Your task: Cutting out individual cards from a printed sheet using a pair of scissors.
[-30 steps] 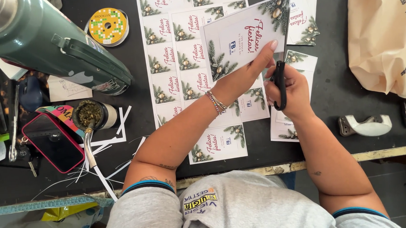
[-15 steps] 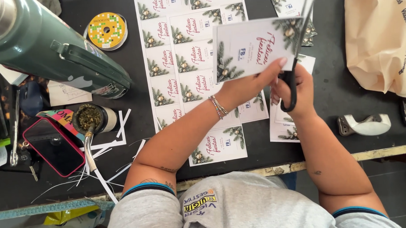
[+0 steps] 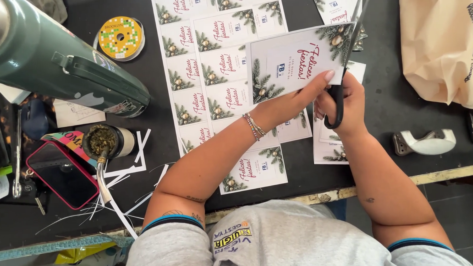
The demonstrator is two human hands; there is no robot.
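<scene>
Your left hand [image 3: 285, 102] holds a smooth, matt paper card [image 3: 297, 62]; your right hand [image 3: 345, 105] works scissors [image 3: 349, 50] with glossy black plastic handles and metal blades, above a matt black table [image 3: 363, 165] beside a glossy green flask [image 3: 61, 71].

Grey short-sleeved tee, dark navy cuffs with a thin lighter blue edge. Small yellow-and-black print on the chest, slightly wrinkled. Couple of thin beaded bracelets [image 3: 253, 125] stacked on the left wrist, pinkish and silver bits. Small dark tattoos on both forearms, another peeking out just under the left sleeve [image 3: 172, 223]. Pale polish on the nails, kept fairly long.
</scene>
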